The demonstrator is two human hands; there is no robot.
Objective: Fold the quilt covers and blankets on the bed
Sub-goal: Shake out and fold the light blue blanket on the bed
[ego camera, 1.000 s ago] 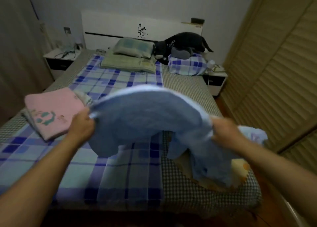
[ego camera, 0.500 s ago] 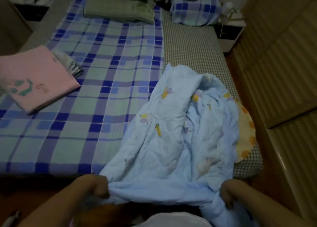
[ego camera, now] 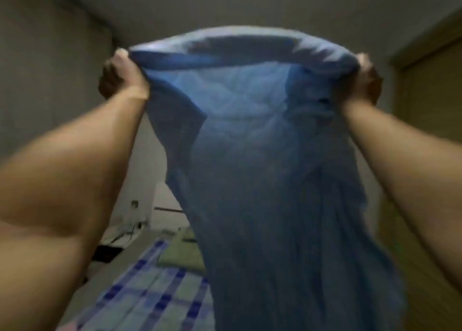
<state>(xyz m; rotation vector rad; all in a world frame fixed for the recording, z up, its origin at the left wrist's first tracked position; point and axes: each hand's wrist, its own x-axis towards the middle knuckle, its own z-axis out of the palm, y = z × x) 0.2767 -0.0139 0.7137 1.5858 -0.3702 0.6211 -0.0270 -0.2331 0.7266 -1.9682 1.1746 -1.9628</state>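
While both arms are raised high in front of the person, the light blue blanket [ego camera: 270, 180] hangs between them, clear of the bed [ego camera: 160, 295] for most of its visible length. Left hand [ego camera: 120, 77]: fingers curled around the upper left corner of the blanket, gripping bunched fabric. Right hand [ego camera: 365, 81]: fingers likewise curled around the upper right corner, gripping the fabric. The top edge runs between the two hands and bows upward in an arc. Below that edge the cloth falls in long vertical folds and fills the middle and lower right of the view; its lower end runs out of the picture, so whether it touches the bed cannot be told. The whole picture is blurred.

Bed: visible at lower left, covered by a blue and pale green plaid sheet. A green pillow [ego camera: 182, 255] lies at the far end of the sheet, partly hidden by the hanging blanket. A white headboard [ego camera: 165, 205] stands behind the pillow, against the grey wall [ego camera: 50, 81].
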